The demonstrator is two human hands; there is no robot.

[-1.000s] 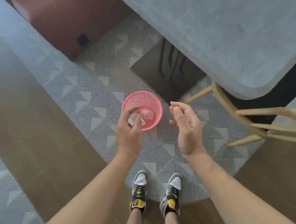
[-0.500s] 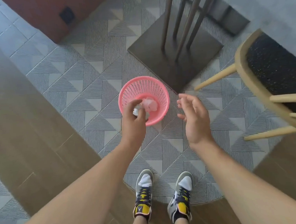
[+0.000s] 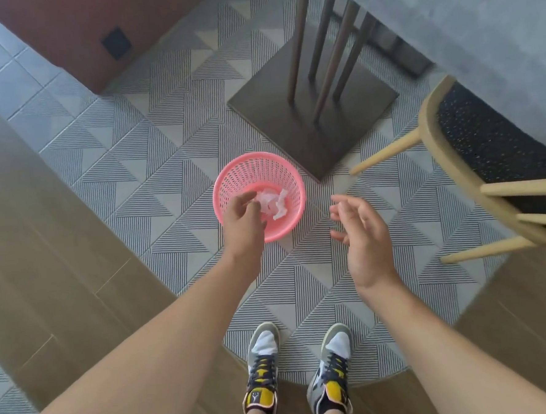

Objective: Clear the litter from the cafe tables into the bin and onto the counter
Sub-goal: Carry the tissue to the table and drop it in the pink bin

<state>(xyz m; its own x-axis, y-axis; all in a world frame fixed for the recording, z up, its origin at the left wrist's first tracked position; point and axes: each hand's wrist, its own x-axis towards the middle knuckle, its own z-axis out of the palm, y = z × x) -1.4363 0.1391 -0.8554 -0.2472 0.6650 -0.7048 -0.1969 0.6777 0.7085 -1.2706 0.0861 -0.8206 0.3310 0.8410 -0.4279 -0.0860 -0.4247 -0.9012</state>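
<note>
Floor [image 3: 172, 142]: striped grey tiles are seen, bordered by wood-look boards.
Bin [image 3: 290, 177]: a pink mesh basket is stood on the tiles, just beside a dark table base [image 3: 316, 108].
Litter: crumpled white paper [image 3: 273, 203] is seen lying inside the bin.
Left hand [image 3: 242, 228]: held over the bin's near rim, fingers loosely bent, nothing seen gripped.
Right hand [image 3: 363, 239]: held right of the bin, fingers spread, empty.

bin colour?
Pink, with a perforated mesh wall: the bin, clearest in the head view.
</note>
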